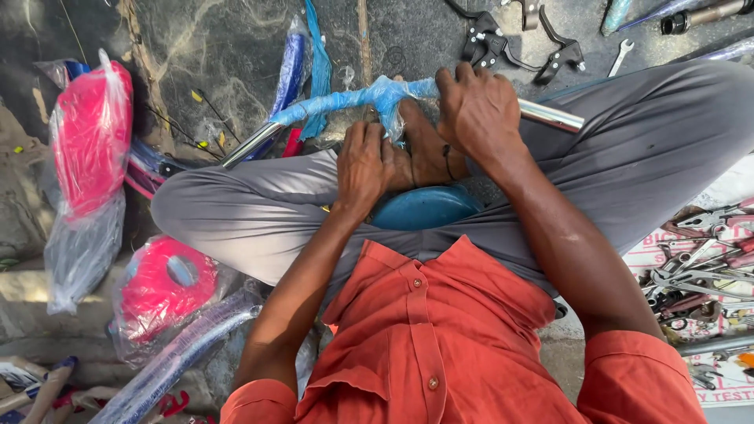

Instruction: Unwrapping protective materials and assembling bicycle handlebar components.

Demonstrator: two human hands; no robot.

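A chrome handlebar (550, 116) lies across my lap, its left half still covered in blue plastic wrap (345, 100). My right hand (477, 110) is closed around the bar near its middle. My left hand (363, 163) pinches a loose strip of the blue wrap hanging below the bar. I sit cross-legged in grey trousers (236, 212) and an orange shirt, with a foot under the bar and a blue round object (424, 208) in my lap.
Red plastic-wrapped parts (90, 133) (161, 283) lie at the left. A blue wrapped tube (289, 71) lies behind the bar, black brake levers (510, 43) and a spanner (619, 55) at the top. Several pliers and tools (699, 267) are piled on the right.
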